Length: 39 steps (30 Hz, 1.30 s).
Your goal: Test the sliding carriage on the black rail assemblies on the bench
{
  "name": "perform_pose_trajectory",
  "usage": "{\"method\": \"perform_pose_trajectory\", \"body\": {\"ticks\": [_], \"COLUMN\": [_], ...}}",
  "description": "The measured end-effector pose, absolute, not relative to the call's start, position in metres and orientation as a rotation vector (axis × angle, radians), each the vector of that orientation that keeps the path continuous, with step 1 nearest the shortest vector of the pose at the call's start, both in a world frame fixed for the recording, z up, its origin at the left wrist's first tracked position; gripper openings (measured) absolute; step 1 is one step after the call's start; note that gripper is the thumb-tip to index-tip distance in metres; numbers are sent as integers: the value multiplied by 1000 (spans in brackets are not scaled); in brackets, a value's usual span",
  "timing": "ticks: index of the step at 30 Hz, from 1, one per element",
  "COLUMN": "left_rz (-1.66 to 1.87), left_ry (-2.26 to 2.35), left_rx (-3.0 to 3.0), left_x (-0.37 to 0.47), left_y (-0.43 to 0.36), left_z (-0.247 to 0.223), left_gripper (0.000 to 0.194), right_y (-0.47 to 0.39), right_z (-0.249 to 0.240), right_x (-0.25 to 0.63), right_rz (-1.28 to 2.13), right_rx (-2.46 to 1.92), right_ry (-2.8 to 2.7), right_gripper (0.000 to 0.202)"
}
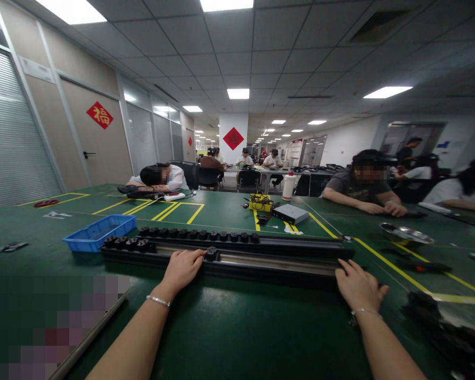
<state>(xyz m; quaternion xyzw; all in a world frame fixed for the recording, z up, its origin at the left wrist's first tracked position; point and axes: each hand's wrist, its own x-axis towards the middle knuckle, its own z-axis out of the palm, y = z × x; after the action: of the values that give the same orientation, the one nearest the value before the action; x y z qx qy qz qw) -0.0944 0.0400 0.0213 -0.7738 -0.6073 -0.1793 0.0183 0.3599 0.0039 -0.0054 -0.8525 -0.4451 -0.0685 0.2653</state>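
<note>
A long black rail (273,265) with a metallic channel lies across the table before me. My left hand (182,272) is closed at a small black round part (211,254) in this channel, with a digit against the part's left side. Some of that hand's fingertips are hidden. At the rail's right end, my right hand (358,287) has its fingers spread, their tips touching the rail. Several black round parts (131,244) sit at the rail's left end. Behind it lies a second black rail (301,243), its left portion lined with similar parts.
A blue tray (98,240) stands left of the rails. Behind them are a yellow box (260,202) with cables, a grey box (291,214) and a white bottle (288,187). A metal bowl (407,233) and dark objects (443,327) lie rightward. People sit around the table.
</note>
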Motion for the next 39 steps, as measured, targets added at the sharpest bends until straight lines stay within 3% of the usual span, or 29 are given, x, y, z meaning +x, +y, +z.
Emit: {"method": "perform_pose_trajectory", "body": {"ticks": [39], "left_rz": [-554], "left_ry": [-1793], "left_rx": [-2481], "left_x": [-76], "left_y": [37], "left_z": [20], "left_gripper": [36], "right_y": [8], "right_z": [-16], "right_x": [359], "right_rz": [-326], "right_rx": [-2260], "right_ry": [-1167], "right_gripper": [49]}}
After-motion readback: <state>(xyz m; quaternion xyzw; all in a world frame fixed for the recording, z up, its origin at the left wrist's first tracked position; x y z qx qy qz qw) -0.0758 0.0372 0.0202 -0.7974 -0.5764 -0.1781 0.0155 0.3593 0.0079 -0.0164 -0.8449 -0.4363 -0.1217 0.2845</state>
